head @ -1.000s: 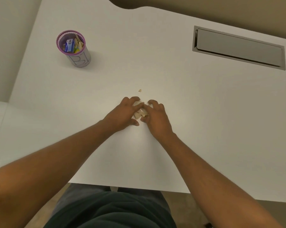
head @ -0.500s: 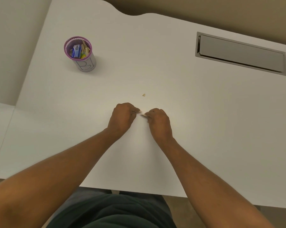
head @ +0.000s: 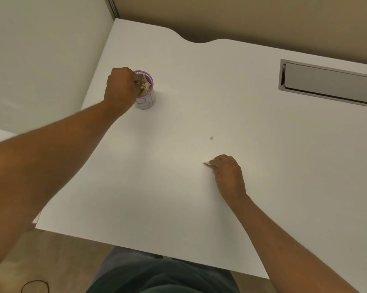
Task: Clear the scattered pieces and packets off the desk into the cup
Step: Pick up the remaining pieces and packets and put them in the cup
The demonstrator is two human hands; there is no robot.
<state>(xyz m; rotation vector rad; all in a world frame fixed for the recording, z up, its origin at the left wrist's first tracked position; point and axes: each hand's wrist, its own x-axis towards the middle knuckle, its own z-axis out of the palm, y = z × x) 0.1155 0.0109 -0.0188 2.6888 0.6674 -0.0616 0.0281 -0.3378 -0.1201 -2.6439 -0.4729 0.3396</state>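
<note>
A small cup [head: 147, 99] with a purple mesh rim stands at the far left of the white desk [head: 199, 197]; pale pieces and a yellow-green packet show inside it. My left hand [head: 121, 89] hovers over the cup's left rim, fingers curled at the opening with pale pieces at the fingertips. My right hand [head: 228, 172] rests fisted mid-desk, gripping pale pieces [head: 208, 163] that stick out to its left. One tiny pale scrap [head: 211, 138] lies loose on the desk beyond the right hand.
A grey recessed cable tray [head: 330, 84] is set into the desk at the far right. A beige wall runs behind the desk, and a white partition stands to the left. My lap is below the front edge.
My left hand has left the middle of the desk and reached far left to the cup's mouth. My right hand stays fisted on its pieces at mid-desk.
</note>
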